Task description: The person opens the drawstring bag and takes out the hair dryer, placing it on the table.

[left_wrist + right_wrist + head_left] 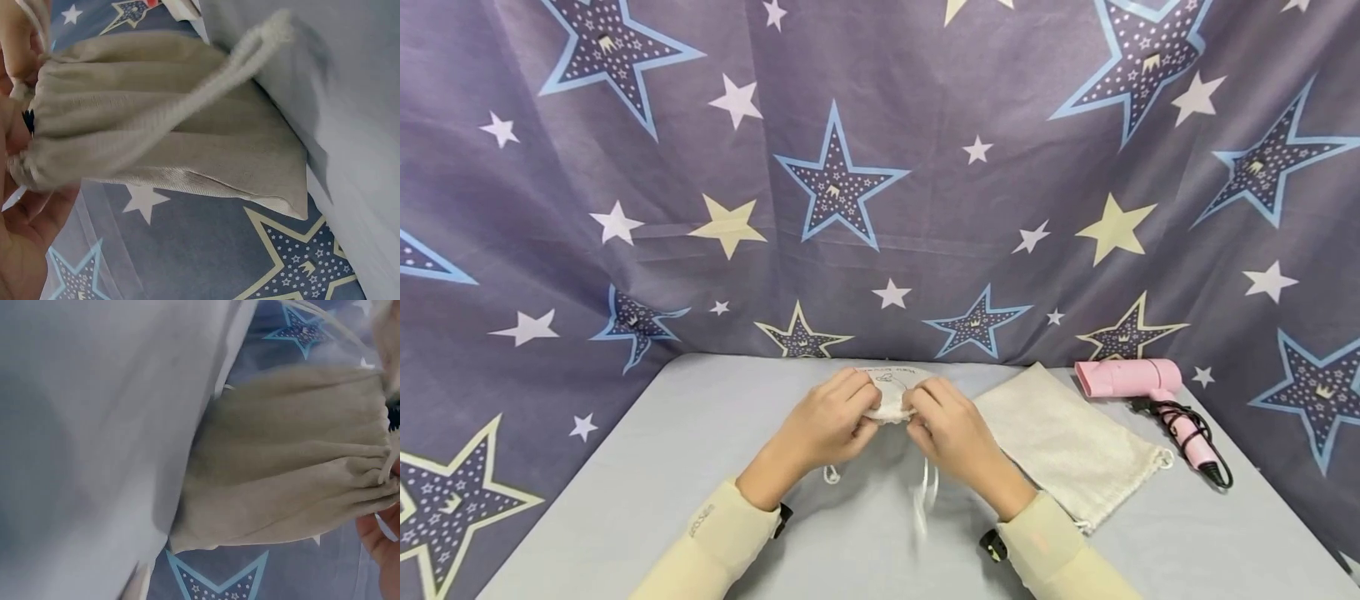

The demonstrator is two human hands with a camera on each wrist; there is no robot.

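Observation:
My left hand (835, 417) and right hand (957, 432) grip the gathered rim of a small beige drawstring bag (892, 393), one on each side of its mouth. The bag has some printing on its face in the head view. In the left wrist view the bag (181, 125) hangs with pleats running from its rim, and a blurred white drawstring (219, 90) crosses in front of it. Seen from the right wrist, the bag (287, 462) bunches up near the fingers (375, 540). Something black shows at the mouth; what it is stays hidden.
A second, flat beige drawstring bag (1067, 446) lies on the grey table (647, 467) right of my hands. Beyond it, a pink hair dryer (1127, 379) has its black cord (1187, 425) wrapped round the handle. A star-patterned curtain (880, 208) stands behind the table.

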